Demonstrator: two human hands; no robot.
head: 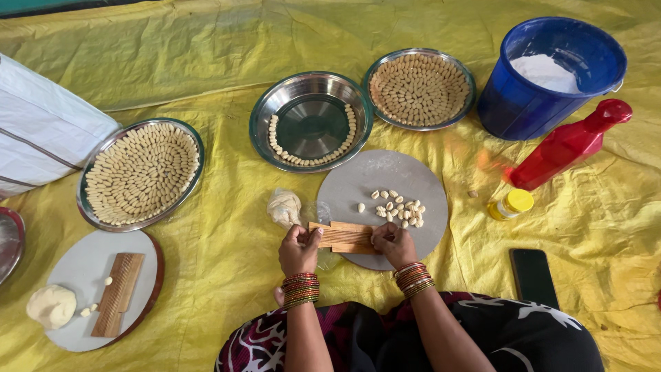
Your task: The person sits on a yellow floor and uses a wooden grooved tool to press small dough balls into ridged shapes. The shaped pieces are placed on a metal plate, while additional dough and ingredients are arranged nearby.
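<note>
A ridged wooden board (342, 237) lies on the near edge of a round grey slab (385, 180). My left hand (297, 249) grips the board's left end. My right hand (392, 242) presses down on its right end; what lies under the fingers is hidden. Several small shaped dough pieces (398, 207) lie on the slab just beyond the board. A lump of dough in clear plastic (285, 206) sits left of the slab. Both wrists wear stacked bangles.
Three steel plates hold rows of shaped pieces: left (140, 172), middle (311, 121), back right (419, 88). A blue bucket of white flour (551, 74), red bottle (569, 143), yellow-capped jar (511, 204) and phone (533, 277) are right. A second slab (103, 289) with a wooden board and a dough ball (51, 306) lies left.
</note>
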